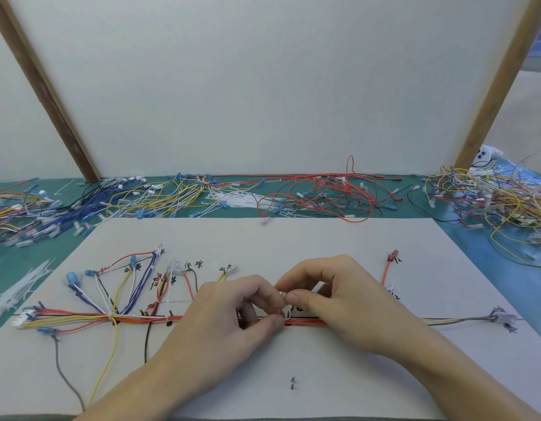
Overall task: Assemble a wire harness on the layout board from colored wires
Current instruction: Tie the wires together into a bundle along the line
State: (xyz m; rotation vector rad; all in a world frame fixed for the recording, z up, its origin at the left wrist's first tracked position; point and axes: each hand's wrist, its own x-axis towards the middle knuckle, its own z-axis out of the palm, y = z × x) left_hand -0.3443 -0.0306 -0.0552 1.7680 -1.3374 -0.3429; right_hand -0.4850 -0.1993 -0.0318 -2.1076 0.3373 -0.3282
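A wire harness [135, 319] of red, yellow, blue, white and grey wires lies along the middle of the white layout board [293, 238]. Its branches fan up at the left toward handwritten labels. Over the trunk's middle, my left hand [229, 323] and my right hand [333, 296] meet. Both pinch a thin white cable tie [287, 311] looped round the red trunk wires. The tie's far part is hidden behind my fingers. A red branch [386, 268] rises at the right. Grey and yellow wires [457, 321] run to a right-end connector.
Loose wire piles lie on the green mat behind the board: blue and yellow [111, 202] at left, red and black [324, 192] at centre, a mixed tangle [494, 202] at right. White cable ties [17, 290] lie at far left and behind [245, 199]. An upright white panel stands behind.
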